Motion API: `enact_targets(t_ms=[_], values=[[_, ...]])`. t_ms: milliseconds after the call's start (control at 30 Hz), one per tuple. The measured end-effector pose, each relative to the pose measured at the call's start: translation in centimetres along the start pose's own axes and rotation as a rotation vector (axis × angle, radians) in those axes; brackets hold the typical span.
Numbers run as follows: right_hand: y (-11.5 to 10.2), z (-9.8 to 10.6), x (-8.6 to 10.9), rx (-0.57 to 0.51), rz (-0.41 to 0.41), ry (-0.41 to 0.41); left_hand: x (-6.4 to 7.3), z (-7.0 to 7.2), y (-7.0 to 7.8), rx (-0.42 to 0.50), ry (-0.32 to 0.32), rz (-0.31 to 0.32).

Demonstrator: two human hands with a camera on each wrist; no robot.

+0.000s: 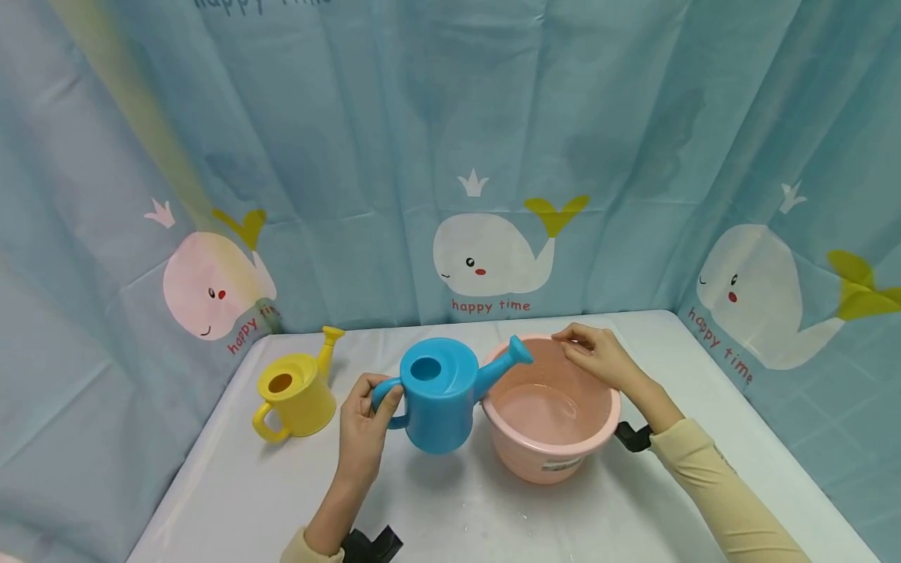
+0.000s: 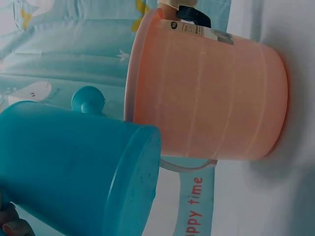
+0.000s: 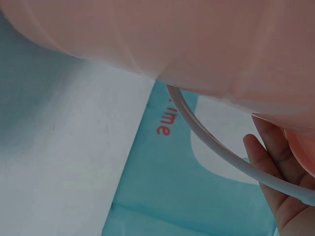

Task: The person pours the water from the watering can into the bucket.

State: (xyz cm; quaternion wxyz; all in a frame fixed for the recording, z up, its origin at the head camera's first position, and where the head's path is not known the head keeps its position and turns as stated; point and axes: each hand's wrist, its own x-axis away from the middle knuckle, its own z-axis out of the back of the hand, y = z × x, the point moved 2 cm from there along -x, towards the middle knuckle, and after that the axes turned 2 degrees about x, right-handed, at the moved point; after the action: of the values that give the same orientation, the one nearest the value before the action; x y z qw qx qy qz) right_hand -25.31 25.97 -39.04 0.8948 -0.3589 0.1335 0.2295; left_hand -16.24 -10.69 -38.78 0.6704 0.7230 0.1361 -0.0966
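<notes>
Currently L hand (image 1: 364,430) grips blue watering can (image 1: 439,410) by handle, raised left of pink bucket (image 1: 517,447); R hand (image 1: 598,356) pinches bucket's far rim; slack grip could roll can, dripping on table (image 1: 450,520); hard pull might tip bucket, slopping water (image 1: 538,410).

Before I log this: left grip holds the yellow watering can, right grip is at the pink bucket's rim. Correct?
Not yellow: the head view shows the left grip holding the blue watering can. The right grip is at the pink bucket's rim.
</notes>
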Motion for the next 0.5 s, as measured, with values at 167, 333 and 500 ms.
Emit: enact_targets(t_ms=[167,333,500], values=[[0.1,0.0,-0.1,0.010,0.000,0.013,-0.5,-0.5,0.4,0.006,-0.015,-0.015],[0.2,-0.1,0.0,0.008,0.004,0.015,-1.0,-0.6,0.8,-0.012,-0.048,-0.048],[0.2,-0.1,0.0,-0.001,0.005,0.013,-1.3,-0.7,1.1,-0.023,-0.069,-0.060]])
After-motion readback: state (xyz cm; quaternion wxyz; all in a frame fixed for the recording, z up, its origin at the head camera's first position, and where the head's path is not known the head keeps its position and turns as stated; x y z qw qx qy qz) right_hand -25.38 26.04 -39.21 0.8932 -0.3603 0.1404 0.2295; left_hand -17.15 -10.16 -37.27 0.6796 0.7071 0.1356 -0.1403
